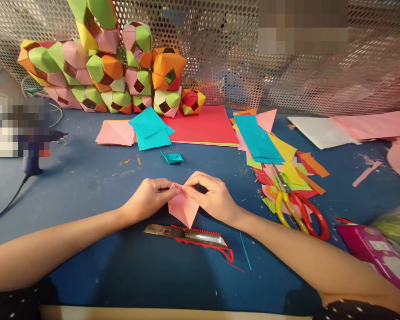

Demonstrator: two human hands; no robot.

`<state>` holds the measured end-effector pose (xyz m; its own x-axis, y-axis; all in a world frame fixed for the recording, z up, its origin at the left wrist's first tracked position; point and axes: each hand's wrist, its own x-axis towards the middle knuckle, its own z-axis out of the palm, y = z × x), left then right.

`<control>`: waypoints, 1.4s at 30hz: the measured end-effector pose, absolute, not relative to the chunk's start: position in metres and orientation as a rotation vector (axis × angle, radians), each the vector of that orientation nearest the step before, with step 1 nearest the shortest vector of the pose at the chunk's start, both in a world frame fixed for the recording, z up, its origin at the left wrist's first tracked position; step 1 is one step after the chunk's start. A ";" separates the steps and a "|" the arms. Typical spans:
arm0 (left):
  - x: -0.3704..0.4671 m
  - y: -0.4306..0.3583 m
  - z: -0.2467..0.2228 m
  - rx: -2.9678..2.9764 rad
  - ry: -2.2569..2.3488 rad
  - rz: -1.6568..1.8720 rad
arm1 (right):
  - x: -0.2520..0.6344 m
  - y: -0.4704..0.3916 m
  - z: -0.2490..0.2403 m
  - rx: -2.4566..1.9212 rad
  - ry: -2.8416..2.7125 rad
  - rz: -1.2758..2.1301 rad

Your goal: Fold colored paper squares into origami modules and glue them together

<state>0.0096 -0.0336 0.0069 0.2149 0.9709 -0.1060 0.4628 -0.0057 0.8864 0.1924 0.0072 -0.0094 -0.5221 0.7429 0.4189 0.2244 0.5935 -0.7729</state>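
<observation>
A pink sheet of origami paper (184,209), partly folded, is pinched at its upper edge between my two hands, its lower corner pointing toward me. My left hand (153,198) grips it with thumb and fingers from the left. From the right, my right hand (213,193) pinches the same edge, the fingertips of both hands nearly meeting. Just below the paper lies a utility knife (200,238) with a red handle and its blade end to the left. A small folded blue paper piece (172,157) rests beyond my hands.
Folded paper balls (110,71) are stacked against the perforated metal screen (213,53). Blue sheets (151,129), pink sheets (115,132) and red sheets (203,124) lie at the back. Scissors (300,209) sit on paper scraps (286,151) at right, near a magenta object (370,249).
</observation>
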 end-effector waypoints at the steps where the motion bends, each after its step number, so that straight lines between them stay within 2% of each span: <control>1: 0.010 -0.034 0.006 1.616 1.373 0.732 | 0.192 0.007 -0.010 -0.766 -2.050 0.844; 15: 0.009 -0.032 0.009 1.510 1.458 0.915 | 0.193 0.007 -0.007 -0.798 -2.055 0.848; 28: 0.007 -0.030 0.004 1.543 1.446 0.809 | 0.195 0.011 -0.014 -0.679 -2.146 0.680; 42: 0.002 -0.030 0.015 1.613 1.241 0.809 | 0.198 0.016 -0.014 -0.679 -2.162 0.705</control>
<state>0.0020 -0.0301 0.0146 0.2770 0.9604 -0.0315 0.3592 -0.0731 0.9304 0.1980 0.0159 -0.0144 -0.5787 0.6544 0.4866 0.2417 0.7075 -0.6641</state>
